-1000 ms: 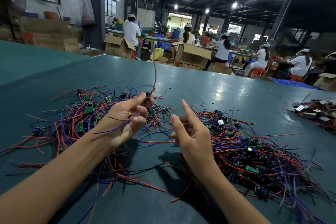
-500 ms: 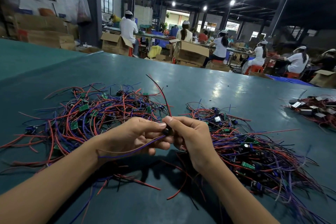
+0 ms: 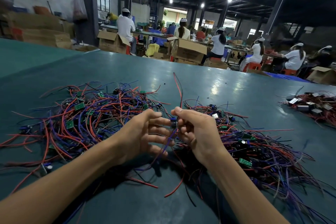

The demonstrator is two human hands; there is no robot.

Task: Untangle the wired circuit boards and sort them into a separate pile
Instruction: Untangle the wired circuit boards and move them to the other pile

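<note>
A tangled heap of small green circuit boards with red, blue and black wires lies on the left of the teal table. A second wired heap spreads on the right. Between them my right hand pinches one small wired board; its red and black wires rise above the fingers and a blue wire hangs below. My left hand sits just left of it, fingers spread and blurred, fingertips near the board, holding nothing that I can see.
A third pile of wired parts with white and black blocks lies at the far right. Loose red and black wires lie in front of my arms. Beyond the table's far edge are cardboard boxes and seated people at benches.
Both hands gripped the board half a second ago. My left hand has now let go and opened its fingers, while my right hand keeps the board at the same spot.
</note>
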